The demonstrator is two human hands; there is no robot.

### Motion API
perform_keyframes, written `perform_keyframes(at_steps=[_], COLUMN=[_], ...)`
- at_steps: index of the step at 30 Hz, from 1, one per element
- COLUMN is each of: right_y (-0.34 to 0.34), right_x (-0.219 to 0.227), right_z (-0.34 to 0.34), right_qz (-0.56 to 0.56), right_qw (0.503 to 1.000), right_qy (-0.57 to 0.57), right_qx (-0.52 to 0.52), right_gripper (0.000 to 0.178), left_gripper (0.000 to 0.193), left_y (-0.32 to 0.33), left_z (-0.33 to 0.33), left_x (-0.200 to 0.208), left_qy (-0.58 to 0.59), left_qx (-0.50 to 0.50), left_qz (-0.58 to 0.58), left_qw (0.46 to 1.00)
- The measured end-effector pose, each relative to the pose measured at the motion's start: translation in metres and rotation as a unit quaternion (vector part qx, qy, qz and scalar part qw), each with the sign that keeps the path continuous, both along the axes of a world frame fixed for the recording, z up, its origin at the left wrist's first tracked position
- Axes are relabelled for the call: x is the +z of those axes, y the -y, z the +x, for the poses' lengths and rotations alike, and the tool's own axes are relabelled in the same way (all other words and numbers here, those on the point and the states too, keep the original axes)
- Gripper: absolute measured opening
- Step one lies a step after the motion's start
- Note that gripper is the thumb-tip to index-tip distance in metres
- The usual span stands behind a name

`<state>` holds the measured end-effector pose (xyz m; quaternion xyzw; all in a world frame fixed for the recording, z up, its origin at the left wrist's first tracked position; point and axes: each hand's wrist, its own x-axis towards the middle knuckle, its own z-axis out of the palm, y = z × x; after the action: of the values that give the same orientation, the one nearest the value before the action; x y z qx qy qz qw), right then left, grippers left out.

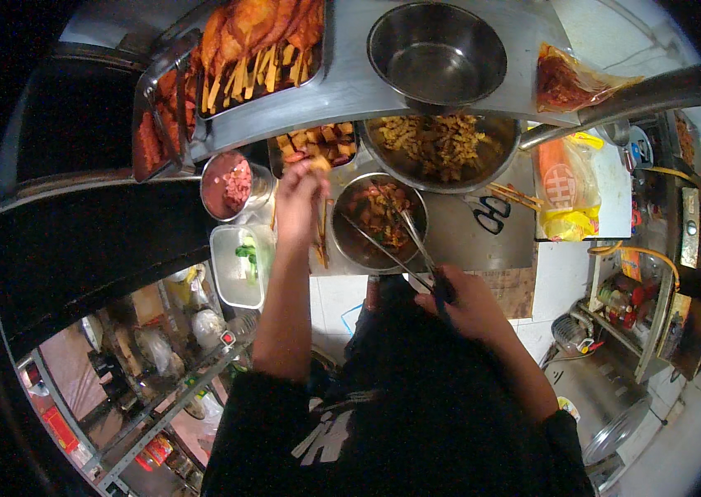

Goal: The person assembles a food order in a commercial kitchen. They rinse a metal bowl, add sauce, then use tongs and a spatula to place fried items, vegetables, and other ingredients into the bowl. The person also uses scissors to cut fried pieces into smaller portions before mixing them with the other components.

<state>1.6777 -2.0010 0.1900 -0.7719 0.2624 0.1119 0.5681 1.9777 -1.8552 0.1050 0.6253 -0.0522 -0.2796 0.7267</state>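
Black shirt (416, 406) is nearest — my left hand (301, 192) pinches one tan morsel (320, 165); my right hand (468, 305) grips two-armed metal tool (420, 244) over the bowl (343, 242) — at table's (456, 240) near edge.

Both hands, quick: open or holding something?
Left hand: closed, seemingly pinching a small tan piece; blurred.
Right hand: closed around a black-handled, two-armed metal tool.

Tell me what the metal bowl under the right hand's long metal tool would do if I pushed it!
The metal bowl looks stiff, so it probably wouldn't bend. The food inside might add some weight. It sits close to the near edge of the counter, so pushing it that way could tip it off.
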Motion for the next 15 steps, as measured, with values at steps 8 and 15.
perform_keyframes(at_steps=[8, 15], right_y=[-0.02, -0.032], right_x=[-0.007, -0.018], right_z=[0.035, 0.029], right_qz=[-0.057, -0.032], right_qw=[0.985, 0.99], right_qy=[0.148, 0.117], right_qx=[0.067, 0.07], right_gripper=[0.061, 0.051], left_gripper=[0.03, 0.025], left_y=[-0.026, -0.035], left_z=[-0.124, -0.137], left_x=[0.062, 0.053], left_qy=[-0.086, -0.042], left_qx=[-0.045, -0.027], left_qz=[-0.075, -0.049], left_qw=[0.992, 0.998])
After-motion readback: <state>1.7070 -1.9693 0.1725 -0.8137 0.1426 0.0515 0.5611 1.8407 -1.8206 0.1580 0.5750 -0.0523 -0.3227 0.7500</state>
